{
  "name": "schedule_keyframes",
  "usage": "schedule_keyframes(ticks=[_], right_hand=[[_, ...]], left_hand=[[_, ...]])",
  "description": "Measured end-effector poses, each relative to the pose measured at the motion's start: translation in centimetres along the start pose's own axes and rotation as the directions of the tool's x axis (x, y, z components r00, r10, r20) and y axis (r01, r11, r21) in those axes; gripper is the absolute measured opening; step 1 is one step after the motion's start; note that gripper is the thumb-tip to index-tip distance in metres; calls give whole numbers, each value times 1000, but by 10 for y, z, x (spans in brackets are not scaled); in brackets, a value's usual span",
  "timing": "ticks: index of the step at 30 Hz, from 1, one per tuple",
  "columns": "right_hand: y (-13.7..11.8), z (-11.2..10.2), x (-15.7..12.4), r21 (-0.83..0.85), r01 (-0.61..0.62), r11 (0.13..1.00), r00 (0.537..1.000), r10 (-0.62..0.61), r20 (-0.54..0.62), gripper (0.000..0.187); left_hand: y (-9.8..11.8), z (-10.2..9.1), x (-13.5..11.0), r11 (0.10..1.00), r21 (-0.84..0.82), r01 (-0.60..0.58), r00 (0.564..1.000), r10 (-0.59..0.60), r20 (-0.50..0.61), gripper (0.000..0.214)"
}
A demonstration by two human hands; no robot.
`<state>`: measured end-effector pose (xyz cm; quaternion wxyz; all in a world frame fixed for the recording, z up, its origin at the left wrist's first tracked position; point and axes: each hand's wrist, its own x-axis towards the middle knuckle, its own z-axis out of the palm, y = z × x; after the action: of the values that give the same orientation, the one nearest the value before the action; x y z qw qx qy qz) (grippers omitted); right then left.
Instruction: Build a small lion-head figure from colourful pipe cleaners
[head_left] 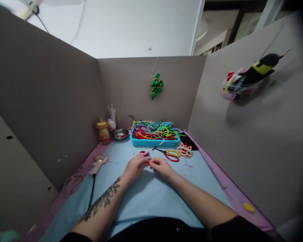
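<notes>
My left hand [135, 167] and my right hand [161, 167] meet over the light blue mat [141, 195], fingers pinched together on a small orange piece [148, 163] between them. A small red and white craft piece [143, 154] lies just beyond my left fingers. Red-and-yellow-handled scissors [171, 154] rest right of it, and a white and red pipe-cleaner figure [184, 150] sits further right.
A blue tray [154, 142] heaped with coloured pipe cleaners stands at the back. A pink glue gun [98, 163] with its cord lies at the left. A metal bowl [120, 134] and small jar [103, 132] sit back left. Grey partition walls enclose three sides; a green bead ornament [156, 86] hangs on the back one.
</notes>
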<state>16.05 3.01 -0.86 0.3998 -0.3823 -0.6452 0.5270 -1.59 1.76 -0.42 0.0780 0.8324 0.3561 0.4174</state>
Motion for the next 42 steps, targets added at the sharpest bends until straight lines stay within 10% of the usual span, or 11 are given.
schedule_keyframes(ticks=[13, 23, 30, 36, 42], right_hand=[[6, 5, -2, -165, 113, 980, 984, -133, -118, 18], [6, 1, -9, -647, 381, 660, 878, -477, 31, 18], [-1, -1, -2, -123, 23, 992, 998, -30, -56, 25], [4, -5, 0, 270, -339, 901, 940, 311, 141, 28], [16, -7, 2, 351, -418, 838, 904, 343, 257, 18]], left_hand=[[1, 2, -1, 992, 51, 113, 994, -113, -2, 14], [-9, 9, 0, 922, -173, 345, 938, -333, 95, 15], [-5, 6, -2, 986, -30, 163, 987, -162, 18, 12], [0, 3, -2, 998, 64, 12, 1000, -12, 5, 13], [-3, 5, -2, 995, 91, -33, 999, 32, 16, 14]])
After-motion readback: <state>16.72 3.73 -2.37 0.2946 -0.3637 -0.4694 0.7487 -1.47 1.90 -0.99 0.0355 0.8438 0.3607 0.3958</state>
